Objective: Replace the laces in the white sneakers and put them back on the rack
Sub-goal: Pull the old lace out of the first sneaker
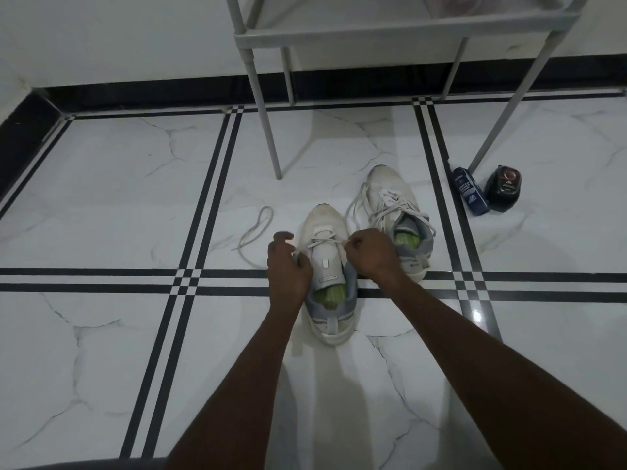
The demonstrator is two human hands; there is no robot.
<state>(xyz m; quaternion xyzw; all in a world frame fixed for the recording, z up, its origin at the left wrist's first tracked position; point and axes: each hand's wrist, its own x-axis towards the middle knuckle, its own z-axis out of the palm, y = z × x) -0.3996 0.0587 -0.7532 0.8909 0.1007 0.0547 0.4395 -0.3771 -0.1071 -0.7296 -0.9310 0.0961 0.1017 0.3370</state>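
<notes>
As the near white mesh sneaker (327,266) sat on the marble floor (118,184), our left hand (288,266) and right hand (371,254) each pinched its flat white lace (322,239).

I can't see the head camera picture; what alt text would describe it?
A person's left hand and right hand each pinch a lace end on the near white sneaker on a tiled floor. The second sneaker sits beside it, a loose lace lies left.

Ahead of me to the right, a dark blue bottle (470,191) lies on the white marble floor (112,184) just beside a black tin (503,188) with a red mark on its lid, and a black skirting (190,91) runs along the white wall (112,35).
</notes>
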